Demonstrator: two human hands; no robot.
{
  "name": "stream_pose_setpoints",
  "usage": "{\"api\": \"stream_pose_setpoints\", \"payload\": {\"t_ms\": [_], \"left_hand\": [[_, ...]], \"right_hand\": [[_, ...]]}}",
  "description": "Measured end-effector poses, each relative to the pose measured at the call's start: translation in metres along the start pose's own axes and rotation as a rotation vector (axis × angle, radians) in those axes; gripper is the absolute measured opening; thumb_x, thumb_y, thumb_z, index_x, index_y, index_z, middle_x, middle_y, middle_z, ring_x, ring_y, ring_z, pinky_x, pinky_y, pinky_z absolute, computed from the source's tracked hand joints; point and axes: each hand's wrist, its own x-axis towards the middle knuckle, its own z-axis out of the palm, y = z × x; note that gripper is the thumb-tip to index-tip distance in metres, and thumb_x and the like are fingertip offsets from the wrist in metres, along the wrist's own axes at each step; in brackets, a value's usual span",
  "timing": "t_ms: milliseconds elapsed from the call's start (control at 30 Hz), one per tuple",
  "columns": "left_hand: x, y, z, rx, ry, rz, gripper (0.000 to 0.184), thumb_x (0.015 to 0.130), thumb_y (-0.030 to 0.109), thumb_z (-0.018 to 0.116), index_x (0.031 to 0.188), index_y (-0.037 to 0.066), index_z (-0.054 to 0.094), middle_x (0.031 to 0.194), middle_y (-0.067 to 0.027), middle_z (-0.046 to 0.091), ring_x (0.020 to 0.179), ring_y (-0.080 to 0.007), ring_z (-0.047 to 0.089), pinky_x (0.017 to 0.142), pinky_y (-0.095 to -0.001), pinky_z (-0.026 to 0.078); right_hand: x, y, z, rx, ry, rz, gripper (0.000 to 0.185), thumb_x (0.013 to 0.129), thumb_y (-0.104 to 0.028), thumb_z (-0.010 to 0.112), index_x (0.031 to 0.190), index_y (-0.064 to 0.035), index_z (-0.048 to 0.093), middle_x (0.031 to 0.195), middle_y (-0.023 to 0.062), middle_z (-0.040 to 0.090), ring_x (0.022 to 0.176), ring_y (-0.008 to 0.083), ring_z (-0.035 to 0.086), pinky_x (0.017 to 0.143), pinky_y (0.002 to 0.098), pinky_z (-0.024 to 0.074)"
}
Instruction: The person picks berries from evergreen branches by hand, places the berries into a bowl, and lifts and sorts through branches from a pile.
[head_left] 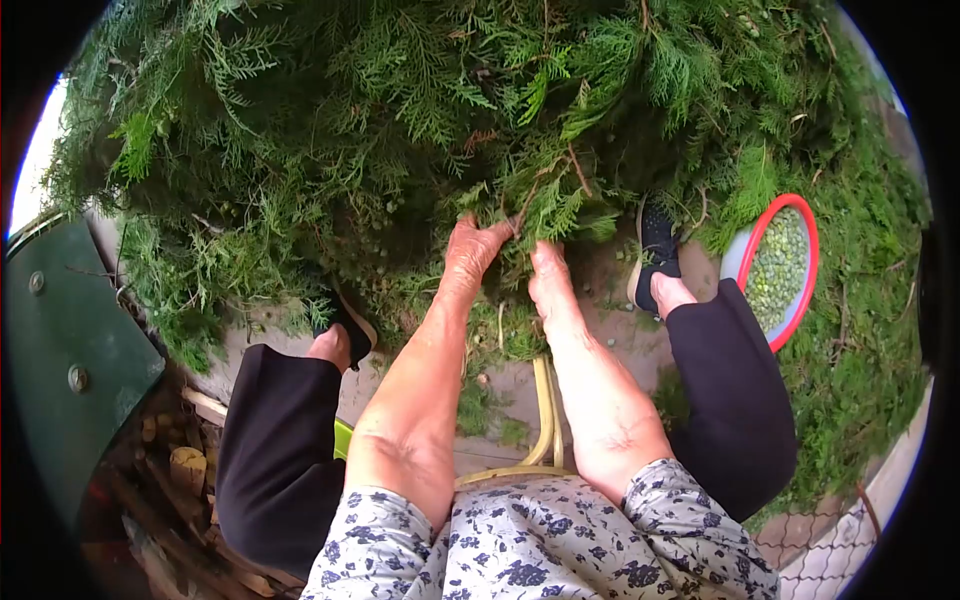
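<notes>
My left hand [474, 249] is closed around the thin brown stem of a leafy evergreen branch [553, 212], which looks like cypress or arborvitae. Just to its right is my right hand [549, 275], its fingers curled in under the same foliage. Leaves cover those fingertips, so whatever they pinch is hidden. Small round green cones are scattered among the sprigs around both hands. A big heap of cut evergreen branches [400, 110] rises directly in front of them.
A red-rimmed basin [808, 292] of pale green cones stands at right, beside my shoe [657, 240]. More cuttings lie beyond it. At left are a dark green sheet [75, 330] and firewood [188, 468]. A yellowish chair frame [543, 415] shows between my legs.
</notes>
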Motion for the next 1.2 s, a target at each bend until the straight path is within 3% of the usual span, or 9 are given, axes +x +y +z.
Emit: {"api": "stream_pose_setpoints", "payload": {"t_ms": [100,133,333,433,533,667,867,1033,1200], "left_hand": [[-0.01,0.013,-0.011,0.192,0.363,0.301,0.087,0.062,0.046,0.074,0.125,-0.003,0.041,0.126,-0.0262,0.039,0.119,-0.0377,0.038,0.097,-0.0411,0.035],[-0.019,0.03,-0.012,-0.004,0.488,0.251,0.098,0.061,0.047,0.076,0.132,-0.002,0.03,0.133,-0.024,0.03,0.126,-0.0358,0.028,0.101,-0.0409,0.03],[-0.017,0.054,0.004,-0.387,0.096,-0.033,0.097,0.063,0.036,0.077,0.133,-0.004,0.024,0.132,-0.0187,0.037,0.114,-0.0274,0.043,0.098,-0.0365,0.033],[-0.016,0.056,-0.008,-0.457,-0.133,-0.093,0.052,0.062,0.031,0.076,0.096,-0.004,0.06,0.091,-0.0111,0.062,0.082,-0.0172,0.054,0.07,-0.0335,0.042],[-0.032,0.048,-0.013,-0.325,-0.16,0.032,0.037,0.06,0.027,0.075,0.077,-0.003,0.062,0.079,-0.009,0.062,0.071,-0.0157,0.054,0.059,-0.0329,0.041],[-0.116,0.065,-0.009,-0.322,0.072,0.046,0.053,0.059,0.019,0.073,0.097,-0.008,0.048,0.083,-0.0131,0.058,0.069,-0.0205,0.054,0.06,-0.0348,0.046],[-0.214,0.044,-0.02,-0.457,-0.05,0.107,0.018,0.064,0.012,0.066,0.073,-0.003,0.061,0.062,-0.0038,0.058,0.049,-0.013,0.052,0.046,-0.0297,0.043],[-0.3,0.033,-0.04,-0.468,-0.135,0.118,0.034,0.066,0.011,0.068,0.094,-0.006,0.058,0.084,-0.0109,0.063,0.073,-0.0172,0.059,0.066,-0.0312,0.049],[-0.376,0.065,-0.044,-0.501,-0.114,0.343,0.033,0.069,0.005,0.066,0.1,-0.003,0.058,0.087,-0.0086,0.063,0.073,-0.0163,0.059,0.067,-0.0307,0.049]], "right_hand": [[0.031,-0.012,-0.011,-0.444,0.254,0.052,0.069,0.074,-0.022,0.069,0.128,-0.0014,0.031,0.122,0.0078,0.046,0.112,0.019,0.042,0.098,0.0337,0.0283],[0.021,-0.029,-0.005,-0.202,0.141,-0.072,0.059,0.073,-0.019,0.068,0.122,-0.0039,0.039,0.122,0.0091,0.045,0.116,0.0227,0.038,0.101,0.0413,0.0273],[0.035,-0.022,0.035,0.271,0.232,0.183,0.038,0.085,-0.024,0.057,0.118,-0.0068,0.05,0.116,0.0073,0.054,0.108,0.02,0.048,0.096,0.0357,0.0351],[0.031,-0.014,0.03,0.248,0.05,0.147,0.04,0.086,-0.028,0.054,0.12,-0.008,0.047,0.109,0.0042,0.055,0.095,0.0167,0.052,0.089,0.0307,0.0402],[0.032,0.003,-0.032,0.154,-0.368,-0.023,0.041,0.087,-0.03,0.052,0.122,-0.0081,0.046,0.111,0.0049,0.055,0.096,0.0165,0.052,0.089,0.0311,0.0404],[-0.047,-0.039,-0.021,0.097,-0.462,-0.1,0.045,0.085,-0.025,0.055,0.123,-0.0059,0.042,0.115,0.0048,0.051,0.101,0.0167,0.051,0.089,0.0326,0.0411],[-0.171,-0.088,-0.002,-0.143,-0.208,-0.05,0.04,0.083,-0.013,0.059,0.12,-0.0048,0.043,0.109,0.0042,0.053,0.097,0.0154,0.052,0.086,0.0309,0.0431],[-0.265,-0.109,-0.024,-0.111,-0.396,0.254,0.032,0.089,-0.026,0.052,0.114,-0.0058,0.05,0.106,0.0039,0.056,0.097,0.012,0.053,0.084,0.0312,0.0442],[-0.285,-0.108,-0.034,-0.358,-0.436,-0.164,0.032,0.089,-0.028,0.053,0.11,-0.0037,0.055,0.103,0.0095,0.058,0.092,0.0211,0.052,0.081,0.0338,0.0403]]}}
